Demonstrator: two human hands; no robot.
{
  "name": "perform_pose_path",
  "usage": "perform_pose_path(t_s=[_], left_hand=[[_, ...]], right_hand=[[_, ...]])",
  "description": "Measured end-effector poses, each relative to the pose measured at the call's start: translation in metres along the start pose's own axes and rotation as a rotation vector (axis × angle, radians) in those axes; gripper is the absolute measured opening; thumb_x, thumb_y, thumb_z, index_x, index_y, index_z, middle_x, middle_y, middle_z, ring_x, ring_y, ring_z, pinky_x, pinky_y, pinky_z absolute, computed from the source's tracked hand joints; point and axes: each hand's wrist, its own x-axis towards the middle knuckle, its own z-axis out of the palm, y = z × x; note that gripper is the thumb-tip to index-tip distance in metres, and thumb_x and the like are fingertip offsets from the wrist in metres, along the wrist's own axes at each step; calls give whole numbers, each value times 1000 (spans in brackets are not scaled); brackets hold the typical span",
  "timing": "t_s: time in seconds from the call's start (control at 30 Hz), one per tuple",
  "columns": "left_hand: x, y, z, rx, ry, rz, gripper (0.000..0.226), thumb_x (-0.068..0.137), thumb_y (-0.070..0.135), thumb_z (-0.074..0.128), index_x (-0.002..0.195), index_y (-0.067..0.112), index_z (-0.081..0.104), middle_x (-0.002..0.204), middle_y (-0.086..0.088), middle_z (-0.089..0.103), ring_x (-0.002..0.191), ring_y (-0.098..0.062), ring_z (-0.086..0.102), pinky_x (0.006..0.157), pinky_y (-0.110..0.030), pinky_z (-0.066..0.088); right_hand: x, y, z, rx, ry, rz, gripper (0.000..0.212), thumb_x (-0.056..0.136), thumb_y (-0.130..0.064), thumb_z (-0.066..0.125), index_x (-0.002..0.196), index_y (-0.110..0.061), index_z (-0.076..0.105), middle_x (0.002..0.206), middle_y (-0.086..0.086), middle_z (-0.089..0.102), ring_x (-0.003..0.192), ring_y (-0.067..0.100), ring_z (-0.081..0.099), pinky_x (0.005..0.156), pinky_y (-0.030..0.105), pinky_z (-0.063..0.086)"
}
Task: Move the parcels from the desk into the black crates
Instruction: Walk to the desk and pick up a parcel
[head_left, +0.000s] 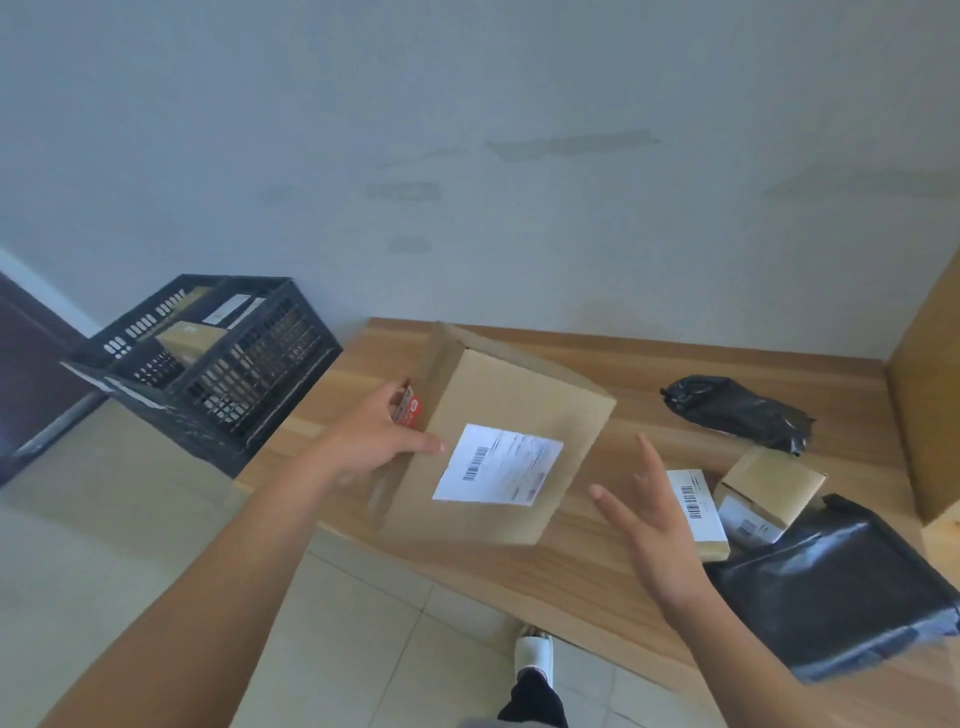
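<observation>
Pale blue-grey wall with faint smudges behind a light wood-grain desk; beige tiled floor below. Left hand lies against the left side of a large brown cardboard box with a white barcode label, thumb on its top face, fingers wrapped round the far edge; whether it grips firmly cannot be told. Right hand is spread wide, just right of the box, touching nothing. The box sits tilted at the desk's left front. Right of the box: a flat labelled carton, a small brown carton, a flat black plastic mailer. Beyond these, a crumpled black poly bag. Left of the box, off the desk: black slatted plastic crate holding cardboard parcels. A white shoe shows below the desk edge.
</observation>
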Motion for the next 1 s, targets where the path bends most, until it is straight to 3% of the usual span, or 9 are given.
perform_pose_path(t_s=[0.1, 0.2, 0.3, 0.37, 0.5, 0.57, 0.8, 0.87, 1.0], left_hand=[[-27, -11, -3, -389, 188, 31, 84, 61, 28, 95, 136, 35, 57, 121, 11, 72, 108, -16, 73, 81, -51, 64], [-48, -27, 25, -797, 167, 152, 64, 69, 30, 87, 128, 26, 63, 122, 0, 73, 111, -25, 72, 76, -58, 62], [-64, -31, 64, -1161, 140, 90, 24, 65, 30, 90, 84, 27, 75, 76, 3, 68, 63, -14, 66, 58, -42, 59], [-69, -30, 86, -1263, 136, 35, 26, 55, 36, 97, 66, 31, 74, 57, 8, 55, 48, -11, 57, 57, -40, 59], [-80, -22, 114, -1380, -9, 43, 11, 76, 37, 84, 80, 28, 83, 80, 0, 76, 76, -22, 76, 80, -51, 62], [-83, -20, 125, -1402, -41, 9, 26, 77, 35, 85, 101, 25, 83, 109, -5, 78, 101, -28, 76, 100, -59, 51], [-102, -22, 135, -1405, -86, -46, 96, 40, 33, 108, 124, 16, 65, 115, -10, 70, 116, -34, 66, 91, -58, 58], [-104, -31, 119, -1371, 38, -54, 97, 37, 33, 109, 118, 14, 60, 101, -7, 62, 103, -28, 62, 92, -59, 56], [-116, -48, 62, -943, 299, 138, 117, 56, 54, 95, 156, 39, 38, 152, -3, 50, 124, -11, 59, 110, -53, 42]], right_hand=[[-1, -5, 5, 70, -17, 72, 102, 75, -63, 84, 156, -59, 23, 165, -27, 25, 153, 9, 29, 126, 50, 28], [1, -17, 10, 192, -80, 111, 111, 58, -69, 82, 155, -57, 30, 164, -18, 33, 145, 13, 42, 119, 54, 40], [-1, -34, 10, 350, -127, 119, 101, 58, -63, 86, 149, -59, 41, 159, -7, 43, 139, 17, 52, 107, 51, 52], [-5, -44, 7, 412, -169, 96, 97, 57, -62, 91, 142, -63, 45, 153, -3, 54, 135, 18, 58, 103, 51, 54], [-19, -54, -1, 423, -219, 13, 103, 59, -56, 94, 149, -54, 44, 140, -3, 68, 125, 20, 68, 101, 56, 53], [-27, -55, -6, 414, -210, -24, 96, 65, -44, 89, 149, -53, 45, 136, -1, 70, 122, 23, 70, 94, 50, 57], [-39, -51, -23, 456, -157, -40, 80, 72, -18, 80, 143, -45, 56, 126, 5, 75, 113, 30, 73, 73, 36, 63], [-41, -50, -32, 447, -160, -38, 77, 73, -17, 79, 141, -47, 58, 127, 3, 75, 111, 30, 74, 69, 33, 62], [-48, -45, -53, 417, -199, -52, 76, 75, -21, 80, 143, -45, 57, 133, 7, 72, 117, 35, 71, 83, 48, 60]])
